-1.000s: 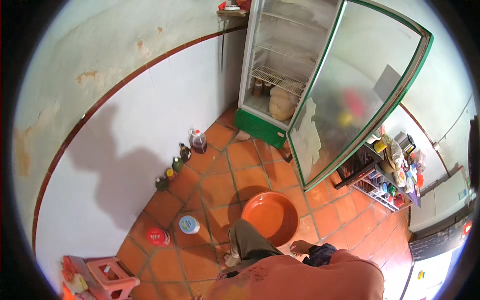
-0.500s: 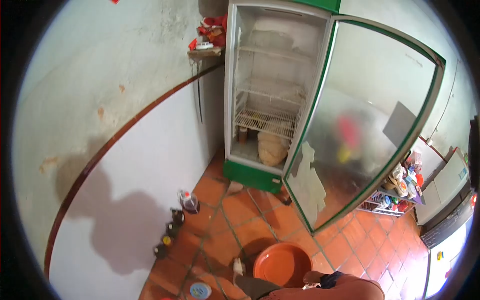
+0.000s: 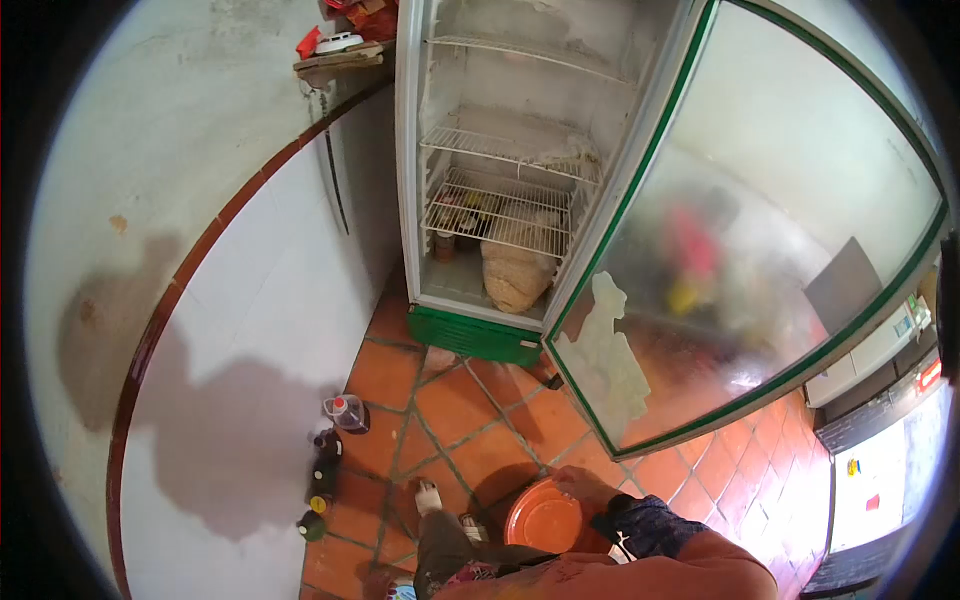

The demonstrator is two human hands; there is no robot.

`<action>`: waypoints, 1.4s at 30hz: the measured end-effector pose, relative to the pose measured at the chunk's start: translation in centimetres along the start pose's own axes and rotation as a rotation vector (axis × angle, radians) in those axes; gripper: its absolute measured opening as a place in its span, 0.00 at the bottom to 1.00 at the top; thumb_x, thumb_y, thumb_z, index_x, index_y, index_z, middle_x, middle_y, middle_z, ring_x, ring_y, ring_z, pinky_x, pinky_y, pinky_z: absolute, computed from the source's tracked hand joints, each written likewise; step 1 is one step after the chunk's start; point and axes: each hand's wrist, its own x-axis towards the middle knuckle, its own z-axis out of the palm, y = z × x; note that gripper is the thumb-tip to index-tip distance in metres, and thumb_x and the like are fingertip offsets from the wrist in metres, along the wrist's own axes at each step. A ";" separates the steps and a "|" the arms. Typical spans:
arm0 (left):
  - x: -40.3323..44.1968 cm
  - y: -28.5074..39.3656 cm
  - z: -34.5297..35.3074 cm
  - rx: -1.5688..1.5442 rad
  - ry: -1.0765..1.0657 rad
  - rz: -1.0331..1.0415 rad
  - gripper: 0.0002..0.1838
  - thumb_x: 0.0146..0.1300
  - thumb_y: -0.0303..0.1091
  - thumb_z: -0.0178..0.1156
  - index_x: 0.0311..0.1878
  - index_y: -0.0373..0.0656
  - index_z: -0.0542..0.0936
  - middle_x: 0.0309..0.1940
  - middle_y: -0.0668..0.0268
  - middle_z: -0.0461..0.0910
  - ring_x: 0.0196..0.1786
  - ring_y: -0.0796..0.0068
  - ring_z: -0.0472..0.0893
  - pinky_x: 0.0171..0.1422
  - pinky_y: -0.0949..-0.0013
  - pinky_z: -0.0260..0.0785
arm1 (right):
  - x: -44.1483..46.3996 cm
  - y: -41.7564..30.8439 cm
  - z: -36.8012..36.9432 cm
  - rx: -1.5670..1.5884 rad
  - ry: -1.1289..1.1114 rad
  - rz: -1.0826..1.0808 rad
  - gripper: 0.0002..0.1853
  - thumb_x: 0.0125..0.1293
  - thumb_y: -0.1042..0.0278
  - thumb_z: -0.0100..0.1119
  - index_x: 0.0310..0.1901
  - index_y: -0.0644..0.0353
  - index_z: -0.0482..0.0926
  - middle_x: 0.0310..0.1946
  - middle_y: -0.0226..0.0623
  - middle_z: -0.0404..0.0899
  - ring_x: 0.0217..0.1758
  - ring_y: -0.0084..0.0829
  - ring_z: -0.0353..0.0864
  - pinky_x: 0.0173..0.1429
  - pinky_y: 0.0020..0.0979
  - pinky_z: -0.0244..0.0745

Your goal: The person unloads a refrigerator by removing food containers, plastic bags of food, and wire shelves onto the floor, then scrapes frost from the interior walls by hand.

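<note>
My right hand (image 3: 582, 485) is at the far rim of a round orange-red plastic basin (image 3: 548, 513), its fingers closed over the edge. My dark cuff and forearm cover the basin's right side. Nothing shows inside the visible part of the basin. My left hand is out of view. Ahead stands an upright display fridge (image 3: 475, 335) with a green base and its glass door (image 3: 740, 260) swung open to the right. A large pale bundle (image 3: 515, 275) and a small brown jar (image 3: 444, 246) are on the fridge floor, beneath wire shelves (image 3: 500, 212).
Along the left wall stand a clear jug of dark liquid (image 3: 348, 413) and several dark bottles (image 3: 325, 460). A wooden wall shelf (image 3: 340, 62) holds red items and a white object. The floor (image 3: 465, 410) is terracotta tile. The door's lower corner juts over it.
My view has shifted closer to the fridge. My right hand has moved forward from the basin's right side to its far rim, and more of my sleeve shows.
</note>
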 end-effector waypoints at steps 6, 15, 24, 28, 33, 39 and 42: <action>6.6 10.4 -6.0 0.200 0.020 -0.033 0.15 0.70 0.41 0.49 0.42 0.38 0.77 0.27 0.65 0.77 0.26 0.73 0.76 0.32 0.62 0.71 | 7.3 -4.4 0.6 0.084 0.007 0.040 0.14 0.65 0.60 0.57 0.42 0.63 0.78 0.30 0.34 0.78 0.33 0.23 0.78 0.36 0.27 0.74; 13.0 45.5 -10.6 1.193 0.361 1.388 0.09 0.64 0.32 0.52 0.44 0.41 0.73 0.35 0.58 0.76 0.38 0.55 0.79 0.40 0.56 0.74 | 27.0 -24.4 -0.8 0.049 0.045 -0.365 0.17 0.68 0.56 0.55 0.46 0.64 0.78 0.35 0.34 0.79 0.38 0.24 0.78 0.43 0.29 0.74; 5.3 75.0 0.1 0.223 -0.020 1.346 0.12 0.68 0.32 0.57 0.50 0.36 0.77 0.42 0.64 0.81 0.48 0.77 0.80 0.54 0.71 0.72 | 39.1 -43.7 -8.7 0.200 0.291 -0.689 0.12 0.66 0.64 0.57 0.47 0.60 0.77 0.36 0.37 0.81 0.37 0.31 0.80 0.42 0.31 0.75; 3.0 80.6 4.0 0.075 -0.035 1.426 0.13 0.70 0.37 0.54 0.51 0.38 0.76 0.41 0.67 0.80 0.46 0.79 0.78 0.50 0.75 0.70 | 45.9 -53.5 -16.9 0.203 0.641 -0.839 0.16 0.60 0.68 0.60 0.48 0.65 0.76 0.36 0.46 0.80 0.36 0.38 0.82 0.42 0.33 0.75; 3.8 84.1 5.9 -0.030 -0.097 1.282 0.15 0.72 0.40 0.52 0.53 0.41 0.76 0.42 0.65 0.81 0.45 0.76 0.80 0.49 0.73 0.71 | 52.7 -58.6 -20.4 0.100 0.807 -0.825 0.23 0.57 0.61 0.62 0.50 0.69 0.75 0.41 0.54 0.80 0.37 0.42 0.83 0.46 0.38 0.77; 4.9 86.3 6.9 -0.308 -0.282 1.128 0.18 0.70 0.39 0.54 0.56 0.36 0.74 0.42 0.62 0.81 0.43 0.75 0.80 0.48 0.72 0.72 | 54.4 -59.5 -21.0 0.073 0.759 -0.797 0.24 0.57 0.59 0.63 0.51 0.67 0.75 0.39 0.55 0.81 0.37 0.45 0.84 0.44 0.40 0.77; 5.3 87.8 7.8 -0.462 -0.410 1.097 0.20 0.70 0.39 0.54 0.57 0.33 0.73 0.44 0.61 0.80 0.43 0.74 0.80 0.47 0.72 0.72 | 54.5 -59.9 -21.5 0.007 0.724 -0.769 0.22 0.57 0.60 0.62 0.49 0.66 0.76 0.36 0.54 0.81 0.36 0.47 0.83 0.43 0.39 0.78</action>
